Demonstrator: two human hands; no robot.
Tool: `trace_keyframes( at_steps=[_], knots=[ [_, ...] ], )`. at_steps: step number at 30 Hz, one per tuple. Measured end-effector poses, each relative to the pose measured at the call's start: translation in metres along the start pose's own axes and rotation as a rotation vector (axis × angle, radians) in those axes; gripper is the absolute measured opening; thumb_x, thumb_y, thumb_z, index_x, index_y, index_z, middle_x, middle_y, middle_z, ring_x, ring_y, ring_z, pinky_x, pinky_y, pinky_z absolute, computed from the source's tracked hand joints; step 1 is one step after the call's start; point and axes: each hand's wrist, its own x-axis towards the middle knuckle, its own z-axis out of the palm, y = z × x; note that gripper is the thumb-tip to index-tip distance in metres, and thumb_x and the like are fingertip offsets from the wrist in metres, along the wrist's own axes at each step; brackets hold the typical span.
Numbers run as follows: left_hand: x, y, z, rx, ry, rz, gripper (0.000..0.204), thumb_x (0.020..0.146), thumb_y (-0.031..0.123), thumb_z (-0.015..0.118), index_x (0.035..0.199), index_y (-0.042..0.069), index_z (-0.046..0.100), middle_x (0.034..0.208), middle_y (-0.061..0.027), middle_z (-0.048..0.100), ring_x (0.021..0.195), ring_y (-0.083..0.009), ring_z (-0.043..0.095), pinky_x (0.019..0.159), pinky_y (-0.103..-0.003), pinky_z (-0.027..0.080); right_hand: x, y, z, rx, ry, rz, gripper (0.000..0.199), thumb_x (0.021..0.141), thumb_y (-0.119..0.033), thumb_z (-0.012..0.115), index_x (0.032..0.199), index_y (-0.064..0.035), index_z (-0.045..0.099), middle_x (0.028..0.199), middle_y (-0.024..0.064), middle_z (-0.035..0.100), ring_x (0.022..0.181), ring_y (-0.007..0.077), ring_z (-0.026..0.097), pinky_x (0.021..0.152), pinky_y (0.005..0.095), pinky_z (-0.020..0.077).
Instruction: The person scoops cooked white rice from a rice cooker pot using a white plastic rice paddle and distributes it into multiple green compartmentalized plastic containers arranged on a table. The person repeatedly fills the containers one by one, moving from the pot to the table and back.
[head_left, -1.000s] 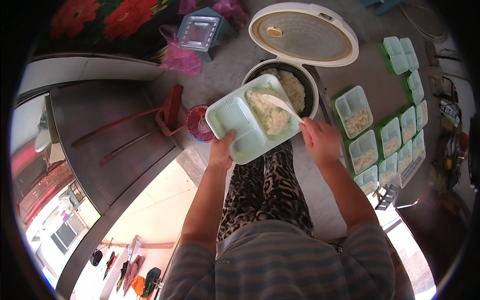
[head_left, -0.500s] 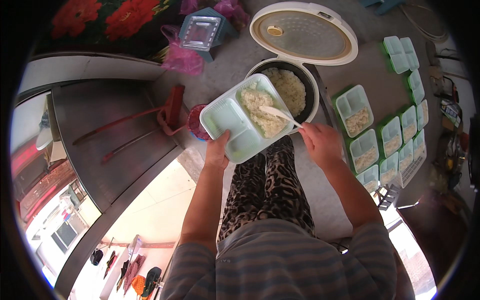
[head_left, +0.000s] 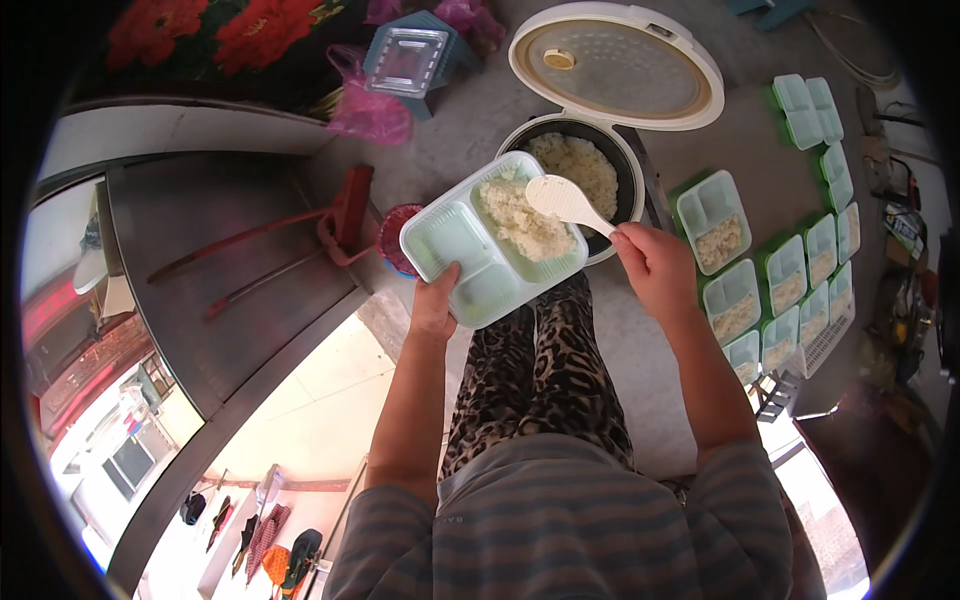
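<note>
Well, starting at the left, we see two long-handled red tools (head_left: pixel 349 208) together, then a pink plastic bag (head_left: pixel 370 115) and, nearer to us, a red basin (head_left: pixel 394 241) partly hidden by the tray. Beyond these, a clear plastic container (head_left: pixel 408 60) rests on a blue-grey stool (head_left: pixel 448 62).

Next comes our left hand (head_left: pixel 432 305), grasping the pale green tray (head_left: pixel 437 243) at its near left corner, thumb on top; the other fingers are hidden beneath. The tray is held up in front of us, slightly tilted, two smaller compartments on its left and a larger one on its right containing cooked rice (head_left: pixel 520 220). Over that compartment's right side we have the white rice paddle (head_left: pixel 560 197); whether its blade touches the rice we cannot tell.

Behind the tray stands the rice cooker (head_left: pixel 638 185), lid (head_left: pixel 625 75) raised, with more rice inside. Our right hand (head_left: pixel 655 265) is clenched around the paddle's handle. Farthest right, we find similar trays (head_left: pixel 715 190) set out on a brownish surface (head_left: pixel 725 135), several with rice in one compartment.
</note>
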Motion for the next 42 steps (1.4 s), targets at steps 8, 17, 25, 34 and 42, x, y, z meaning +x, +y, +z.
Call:
trace_keyframes(
  at_steps=[8, 17, 25, 34, 42],
  knots=[
    [0.006, 0.007, -0.043, 0.142, 0.015, -0.039, 0.04, 0.088, 0.008, 0.063, 0.125, -0.002, 0.052, 0.116, -0.0109, 0.061, 0.101, -0.0258, 0.062, 0.086, -0.04, 0.053, 0.045, 0.083, 0.081, -0.347, -0.071, 0.347, 0.024, 0.095, -0.026, 0.049, 0.088, -0.0049, 0.058, 0.074, 0.0165, 0.063, 0.072, 0.0392, 0.06, 0.063, 0.0511, 0.0461],
    [0.022, 0.004, -0.035, 0.175, 0.025, -0.079, 0.039, 0.088, 0.006, 0.062, 0.125, -0.002, 0.052, 0.116, -0.0109, 0.061, 0.102, -0.0254, 0.062, 0.086, -0.04, 0.054, 0.061, 0.099, 0.152, -0.039, -0.06, 0.433, 0.028, 0.094, -0.029, 0.051, 0.084, -0.004, 0.059, 0.081, 0.0192, 0.063, 0.078, 0.0411, 0.06, 0.066, 0.0514, 0.046],
    [0.034, -0.004, -0.037, 0.157, -0.008, -0.098, 0.039, 0.088, 0.008, 0.063, 0.125, -0.002, 0.052, 0.116, -0.0107, 0.062, 0.101, -0.0252, 0.063, 0.086, -0.039, 0.054, 0.074, 0.117, 0.144, 0.114, -0.178, 0.339, 0.033, 0.091, -0.032, 0.056, 0.081, -0.001, 0.061, 0.075, 0.0223, 0.06, 0.075, 0.0424, 0.058, 0.066, 0.0487, 0.0453],
    [0.043, -0.013, -0.03, 0.209, -0.043, -0.076, 0.039, 0.088, 0.008, 0.064, 0.124, -0.001, 0.053, 0.115, -0.0101, 0.062, 0.1, -0.0245, 0.063, 0.085, -0.039, 0.054, 0.081, 0.092, 0.176, 0.189, -0.196, 0.493, 0.036, 0.091, -0.035, 0.057, 0.081, -0.0013, 0.065, 0.079, 0.0221, 0.063, 0.079, 0.0418, 0.061, 0.068, 0.0474, 0.046],
    [0.034, -0.001, -0.036, 0.221, -0.058, -0.102, 0.039, 0.087, 0.008, 0.064, 0.124, -0.001, 0.053, 0.114, -0.0101, 0.062, 0.101, -0.0246, 0.063, 0.086, -0.04, 0.053, 0.058, 0.099, 0.163, 0.418, -0.147, 0.528, 0.035, 0.092, -0.036, 0.058, 0.083, -0.0024, 0.064, 0.068, 0.0152, 0.061, 0.062, 0.0286, 0.06, 0.06, 0.0369, 0.0443]
  ],
)
